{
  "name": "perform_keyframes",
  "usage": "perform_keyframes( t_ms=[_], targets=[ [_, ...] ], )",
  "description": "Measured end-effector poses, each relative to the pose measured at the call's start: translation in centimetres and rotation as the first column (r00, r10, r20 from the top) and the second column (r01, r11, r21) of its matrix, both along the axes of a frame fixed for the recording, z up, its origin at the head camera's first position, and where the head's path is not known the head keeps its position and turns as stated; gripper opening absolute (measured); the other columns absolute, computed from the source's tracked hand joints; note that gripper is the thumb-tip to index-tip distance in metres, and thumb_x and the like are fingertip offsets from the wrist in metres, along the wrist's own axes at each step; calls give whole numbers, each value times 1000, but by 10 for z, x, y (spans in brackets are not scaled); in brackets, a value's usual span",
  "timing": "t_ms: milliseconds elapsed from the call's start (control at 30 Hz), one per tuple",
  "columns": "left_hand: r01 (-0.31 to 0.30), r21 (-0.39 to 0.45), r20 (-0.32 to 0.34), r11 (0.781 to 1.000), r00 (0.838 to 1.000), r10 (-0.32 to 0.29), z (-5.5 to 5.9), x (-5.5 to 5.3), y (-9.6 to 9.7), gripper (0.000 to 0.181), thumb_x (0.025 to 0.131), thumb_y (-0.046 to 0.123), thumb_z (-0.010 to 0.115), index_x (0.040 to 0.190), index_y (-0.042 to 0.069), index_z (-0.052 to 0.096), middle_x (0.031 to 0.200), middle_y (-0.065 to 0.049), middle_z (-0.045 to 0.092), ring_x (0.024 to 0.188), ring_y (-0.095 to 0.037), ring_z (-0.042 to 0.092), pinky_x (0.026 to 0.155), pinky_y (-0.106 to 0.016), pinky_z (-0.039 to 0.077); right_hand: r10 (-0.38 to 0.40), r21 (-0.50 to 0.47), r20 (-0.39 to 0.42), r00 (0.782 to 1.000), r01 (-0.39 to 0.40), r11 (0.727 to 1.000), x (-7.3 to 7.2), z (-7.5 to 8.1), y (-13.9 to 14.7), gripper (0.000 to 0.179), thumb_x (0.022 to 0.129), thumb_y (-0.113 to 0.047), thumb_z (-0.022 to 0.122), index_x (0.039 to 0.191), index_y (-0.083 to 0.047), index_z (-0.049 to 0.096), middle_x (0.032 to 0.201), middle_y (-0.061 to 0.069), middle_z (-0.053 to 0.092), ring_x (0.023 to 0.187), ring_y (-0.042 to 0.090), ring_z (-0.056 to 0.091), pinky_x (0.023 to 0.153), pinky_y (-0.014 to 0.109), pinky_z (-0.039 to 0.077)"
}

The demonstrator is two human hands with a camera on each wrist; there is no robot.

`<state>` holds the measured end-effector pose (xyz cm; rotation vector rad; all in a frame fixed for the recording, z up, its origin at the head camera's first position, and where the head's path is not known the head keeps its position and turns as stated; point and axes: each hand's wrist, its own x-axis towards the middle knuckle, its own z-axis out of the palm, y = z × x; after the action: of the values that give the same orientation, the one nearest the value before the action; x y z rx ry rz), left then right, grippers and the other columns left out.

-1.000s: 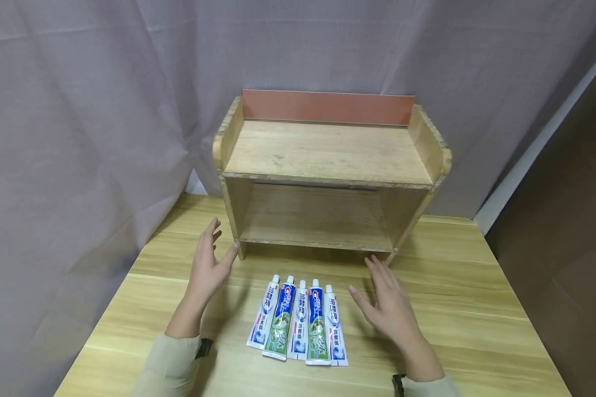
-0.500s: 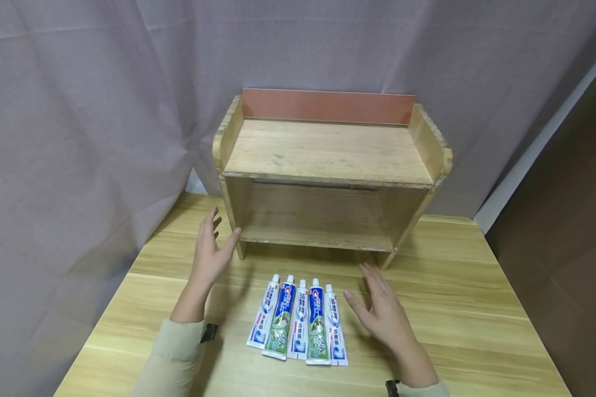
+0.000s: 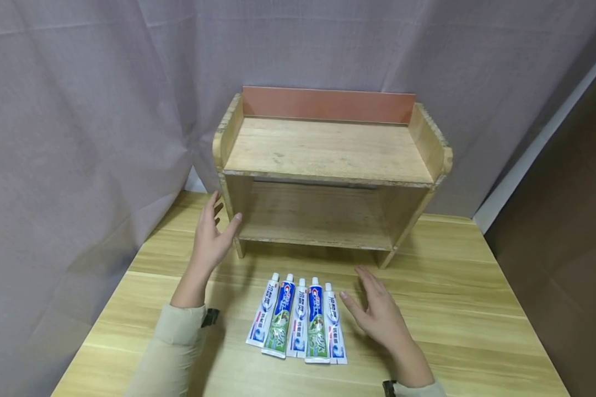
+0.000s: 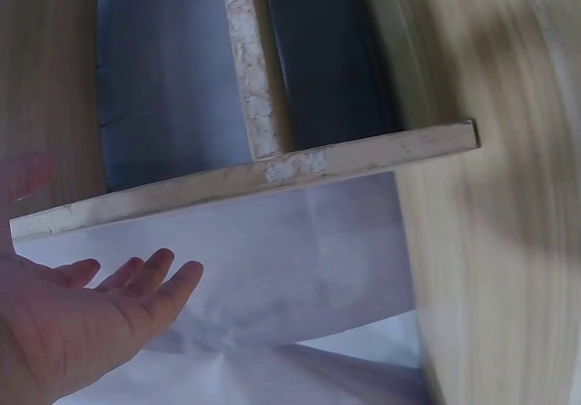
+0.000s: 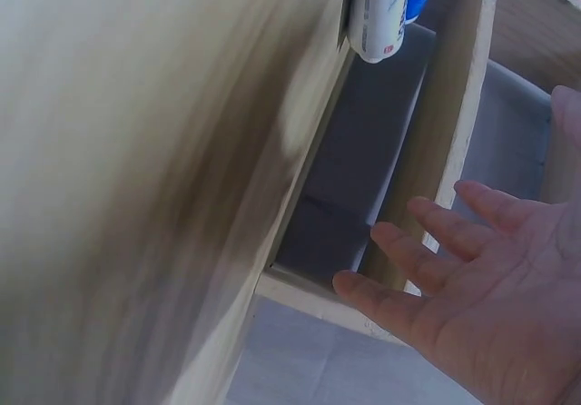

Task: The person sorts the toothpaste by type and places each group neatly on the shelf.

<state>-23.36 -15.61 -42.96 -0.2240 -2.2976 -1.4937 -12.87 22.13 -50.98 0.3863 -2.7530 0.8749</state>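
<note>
Several toothpaste tubes lie side by side on the table, caps toward the shelf; a white tube is at the left end, then a blue and green tube. Another white tube makes the right end. My left hand, fingers spread and holding nothing, is raised at the left side panel of the wooden shelf; its thumb overlaps the panel's front edge in the head view. To the right of the tubes hovers my right hand, its fingers extended and empty, thumb pointing toward the rightmost tube.
The two-tier shelf stands at the back of the wood-grain table, with a reddish-brown board along its top rear. A grey curtain hangs behind and to the left. A dark brown surface rises on the right.
My left hand has moved forward and up along the shelf's left side. My right hand has drifted slightly left, closer to the tubes. The tubes and shelf stay in place.
</note>
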Motion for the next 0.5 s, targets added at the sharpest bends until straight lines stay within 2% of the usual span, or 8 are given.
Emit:
perform_keyframes(
  t_ms=[333, 500],
  targets=[
    [5, -23, -7, 1000, 1000, -5, 12, -7, 0, 80, 97, 36, 67, 158, 9, 24, 160, -13, 31, 141, -38, 40, 116, -58, 38, 10, -14, 19, 1000, -10, 1000, 2, -3, -3, 76, 96, -45, 66, 152, -1, 38, 154, 21, 41, 139, 45, 40, 115, 65, 34],
    [7, -17, 0, 1000, 1000, -7, 15, -9, 2, 80, 97, 36, 67, 159, 9, 23, 159, -15, 30, 141, -40, 39, 116, -58, 39, 32, -36, 75, 997, -29, 999, 4, -5, -4, 71, 98, -48, 61, 150, -2, 42, 150, 22, 46, 136, 44, 44, 114, 63, 36]
  ],
)
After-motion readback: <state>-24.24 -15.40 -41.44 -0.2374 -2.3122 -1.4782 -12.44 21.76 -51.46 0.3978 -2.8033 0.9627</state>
